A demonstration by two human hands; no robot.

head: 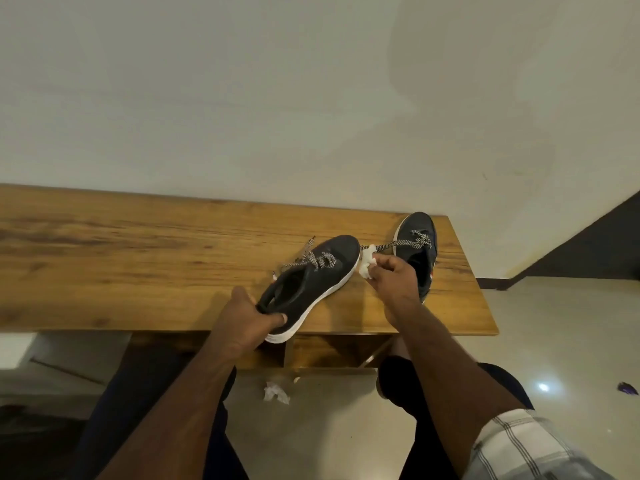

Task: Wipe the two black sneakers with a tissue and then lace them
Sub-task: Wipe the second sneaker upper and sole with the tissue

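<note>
Left grip (247, 315) clasps sneaker (311, 282) heel; right grip (391, 275) pinches tissue (367, 263).

The right hand (391, 278) covers the near half of the far sneaker (417, 244) at the table's (138, 258) right edge, and most of the tissue (367, 265) is lost inside its fingers. The left hand (242, 323) hides the heel of the near sneaker (311, 285). The table is cut off by the left edge of the view, and a small purple scrap (628, 388) on the floor is too small to identify.
</note>
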